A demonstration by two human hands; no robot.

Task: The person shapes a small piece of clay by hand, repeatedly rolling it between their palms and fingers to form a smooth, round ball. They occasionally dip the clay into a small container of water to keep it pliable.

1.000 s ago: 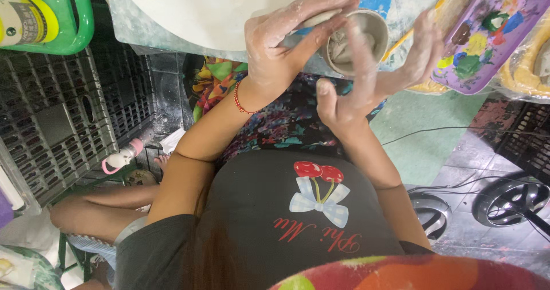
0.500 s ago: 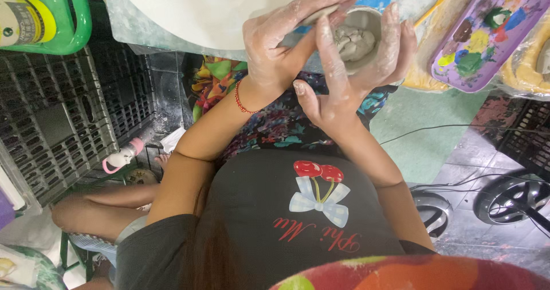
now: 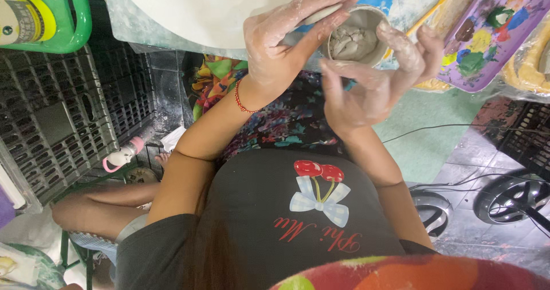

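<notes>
Above the person's lap, at the edge of a pale work table (image 3: 172,35), a small round cup (image 3: 356,35) sits with lumps of grey clay (image 3: 352,42) inside it. The left hand (image 3: 281,44), smeared with whitish clay, reaches across toward the cup, its fingers (image 3: 321,1) stretched long and lying over a thin pale stick (image 3: 321,15) that points at the cup's rim; whether the fingers truly clamp the stick cannot be told. The right hand (image 3: 375,78), also coated in clay, hovers just beside the cup on its near side, fingers curled loosely and spread apart, holding nothing. The two hands are close but not touching each other.

A red string bracelet (image 3: 242,98) circles the left wrist. To the right lies a purple paint tray (image 3: 487,32) with blobs of colour. A grey plastic crate (image 3: 63,118) stands at the left, with a green basket (image 3: 63,21) above it. Down on the floor at the right is a black wheel (image 3: 510,195), with thin cables (image 3: 452,127) trailing across the tiles.
</notes>
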